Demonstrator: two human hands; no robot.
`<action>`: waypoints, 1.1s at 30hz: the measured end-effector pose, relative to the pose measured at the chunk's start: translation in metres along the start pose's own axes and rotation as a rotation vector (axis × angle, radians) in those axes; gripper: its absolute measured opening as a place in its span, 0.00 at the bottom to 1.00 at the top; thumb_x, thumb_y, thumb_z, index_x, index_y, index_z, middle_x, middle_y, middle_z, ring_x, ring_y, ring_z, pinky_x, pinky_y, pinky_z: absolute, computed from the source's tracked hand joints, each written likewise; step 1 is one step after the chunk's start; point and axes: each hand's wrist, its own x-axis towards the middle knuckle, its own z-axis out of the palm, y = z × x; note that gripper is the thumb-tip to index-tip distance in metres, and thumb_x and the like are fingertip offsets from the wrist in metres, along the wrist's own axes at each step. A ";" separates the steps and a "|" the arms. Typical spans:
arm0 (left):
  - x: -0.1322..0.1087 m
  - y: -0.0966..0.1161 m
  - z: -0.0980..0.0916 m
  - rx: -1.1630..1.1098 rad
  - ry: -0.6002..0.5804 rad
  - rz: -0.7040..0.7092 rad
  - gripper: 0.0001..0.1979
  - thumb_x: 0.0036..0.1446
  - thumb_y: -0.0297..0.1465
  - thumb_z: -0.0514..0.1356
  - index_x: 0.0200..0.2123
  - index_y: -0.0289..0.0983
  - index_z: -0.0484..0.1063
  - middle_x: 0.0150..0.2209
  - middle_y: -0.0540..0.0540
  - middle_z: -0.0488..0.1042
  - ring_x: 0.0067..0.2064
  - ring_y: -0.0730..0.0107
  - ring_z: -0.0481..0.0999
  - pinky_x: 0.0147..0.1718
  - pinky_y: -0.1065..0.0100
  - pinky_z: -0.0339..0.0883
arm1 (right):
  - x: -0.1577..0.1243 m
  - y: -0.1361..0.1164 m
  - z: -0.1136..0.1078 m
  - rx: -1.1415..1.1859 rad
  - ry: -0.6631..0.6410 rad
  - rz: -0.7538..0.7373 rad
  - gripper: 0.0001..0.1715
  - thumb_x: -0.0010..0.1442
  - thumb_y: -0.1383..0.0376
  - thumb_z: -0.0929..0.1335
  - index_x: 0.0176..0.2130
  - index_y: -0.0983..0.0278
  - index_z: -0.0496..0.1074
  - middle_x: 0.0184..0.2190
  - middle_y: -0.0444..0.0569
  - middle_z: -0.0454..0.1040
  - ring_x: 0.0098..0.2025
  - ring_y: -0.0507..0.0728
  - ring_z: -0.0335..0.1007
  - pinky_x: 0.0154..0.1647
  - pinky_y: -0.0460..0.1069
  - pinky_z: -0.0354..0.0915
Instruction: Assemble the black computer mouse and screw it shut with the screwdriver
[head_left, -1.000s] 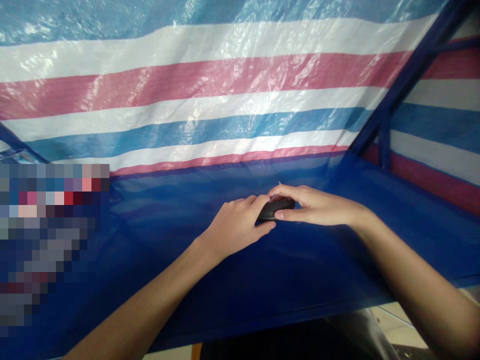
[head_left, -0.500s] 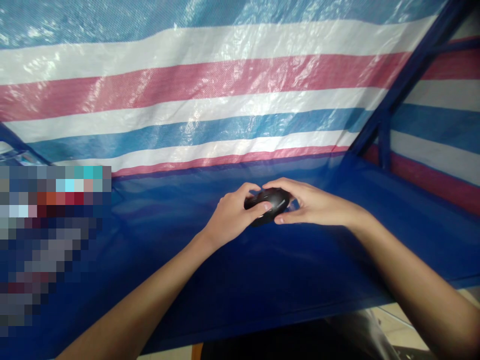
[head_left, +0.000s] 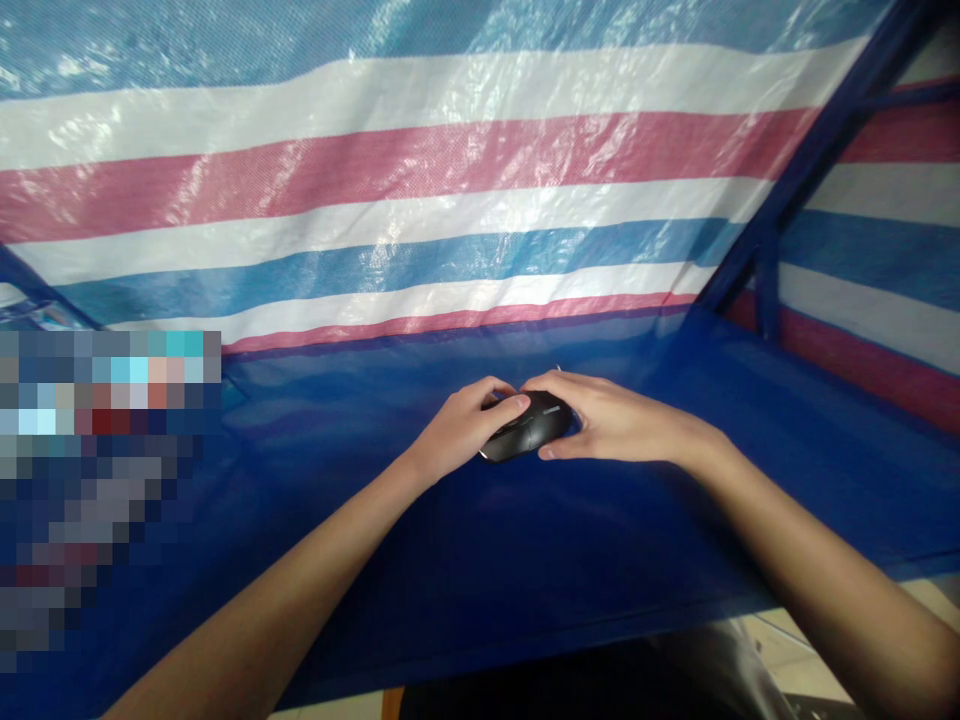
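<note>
A black computer mouse [head_left: 525,432] rests between both my hands on a blue table surface [head_left: 525,560]. My left hand [head_left: 457,435] curls round its left side, thumb on top. My right hand [head_left: 607,420] grips its right side with fingers over the top and thumb underneath. Part of the mouse is hidden by my fingers.
A red, white and blue striped plastic sheet [head_left: 420,200] hangs as a wall behind the table. A dark blue metal frame post [head_left: 802,170] slants up at the right. A blurred-out patch covers the left area. The table's front edge [head_left: 600,640] runs near my forearms.
The mouse has been turned in my hands, from flat to tilted up, and now sits lower with its top facing me. Both hands shifted their grip slightly.
</note>
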 end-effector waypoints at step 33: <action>-0.005 -0.003 0.003 0.561 -0.114 0.246 0.32 0.52 0.43 0.59 0.59 0.42 0.55 0.55 0.41 0.68 0.54 0.52 0.67 0.51 0.53 0.59 | 0.001 0.004 0.003 -0.020 -0.050 -0.026 0.36 0.54 0.50 0.68 0.57 0.64 0.62 0.53 0.54 0.69 0.54 0.63 0.65 0.55 0.56 0.58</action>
